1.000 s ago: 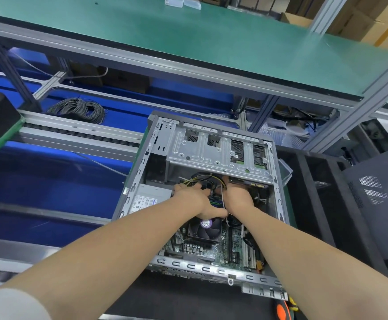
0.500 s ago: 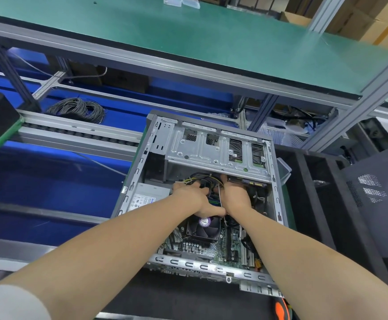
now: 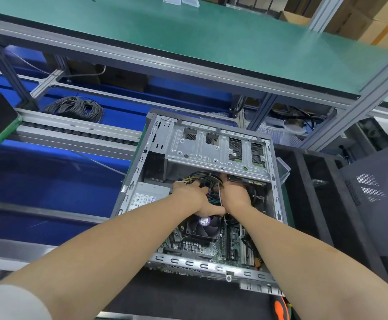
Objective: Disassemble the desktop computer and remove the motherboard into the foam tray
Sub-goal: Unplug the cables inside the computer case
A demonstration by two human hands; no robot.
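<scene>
Both hands had crept a little deeper into the computer case (image 3: 139, 167) than a second before, and over the last half second they had barely shifted. Our left hand (image 3: 191, 198) had its fingers (image 3: 186, 185) curled into the cable bundle (image 3: 203, 177) and appeared to grip it. Our right hand (image 3: 234, 195) lay just beside it, fingertips (image 3: 223, 177) tucked under the edge of the drive cage (image 3: 211, 151), so we could not tell whether they held anything. We judged the task to be at an early-to-middle stage. The case lay open, and a grey perforated panel (image 3: 373, 192) stood well off to the little-finger side of our right hand, perhaps the removed cover. The wiring was still being freed. The motherboard (image 3: 211, 250) still sat in the floor of the case behind our fingers, on the wrist side, with the CPU fan (image 3: 203, 227) mounted on it just under our left thumb. Unplugging, unscrewing, lifting the board out and carrying it over were all left to do. The board lay flat, component side up. Its long axis seemed to run from our wrists towards our fingertips, in line with the case, and its slotted edge lay nearest our elbows. The foam tray (image 3: 308, 181) waited beyond the right hand's outer edge, beside the case, and the power supply (image 3: 151, 195) sat just outside our left fingers
</scene>
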